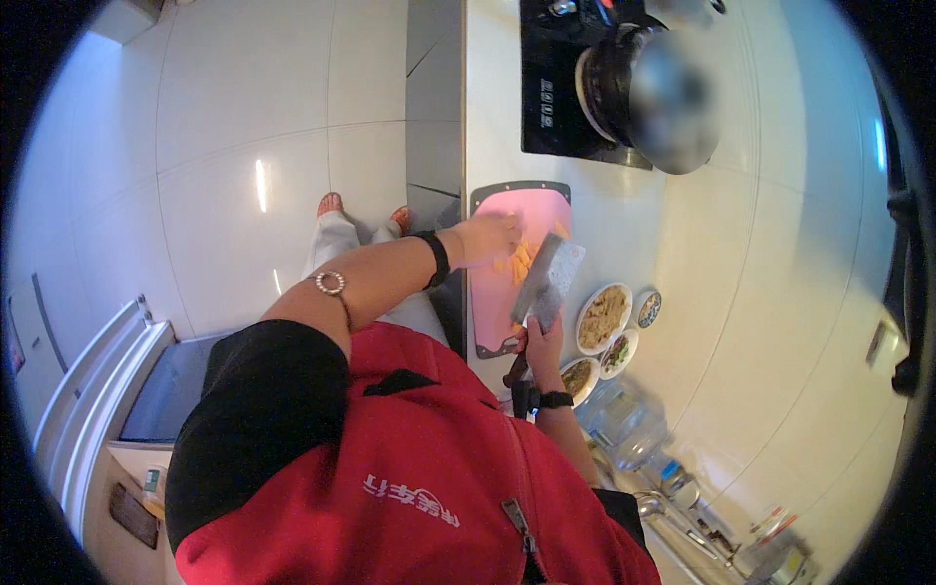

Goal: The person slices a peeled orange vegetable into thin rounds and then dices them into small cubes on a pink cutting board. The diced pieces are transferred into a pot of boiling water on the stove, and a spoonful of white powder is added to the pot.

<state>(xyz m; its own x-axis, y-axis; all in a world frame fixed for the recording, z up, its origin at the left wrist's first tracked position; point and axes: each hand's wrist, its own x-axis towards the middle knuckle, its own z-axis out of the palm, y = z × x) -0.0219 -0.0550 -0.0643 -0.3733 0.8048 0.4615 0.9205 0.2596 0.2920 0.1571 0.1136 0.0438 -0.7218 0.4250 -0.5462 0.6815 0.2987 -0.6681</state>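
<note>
My right hand (542, 349) grips a Chinese cleaver (550, 281) where the dark handle meets the broad metal blade. The blade lies at a slant over the right side of a pink chopping board (491, 314) with a dark grey border. Chopped orange-yellow food pieces (522, 262) are grouped on the board, just left of the blade. My left hand (488, 238) is over the board's upper left part, right beside these pieces. Its fingers are blurred, and whether they pinch a piece is unclear. A few more orange bits show by the blade's two ends.
Beyond the board stands a black induction cooktop (542, 135) with a dark pot (610, 84). Right of the cleaver are a plate of pale sliced food (604, 319), smaller dishes (619, 354) and a small bowl (648, 308). A large clear water bottle (625, 424) lies near my right forearm.
</note>
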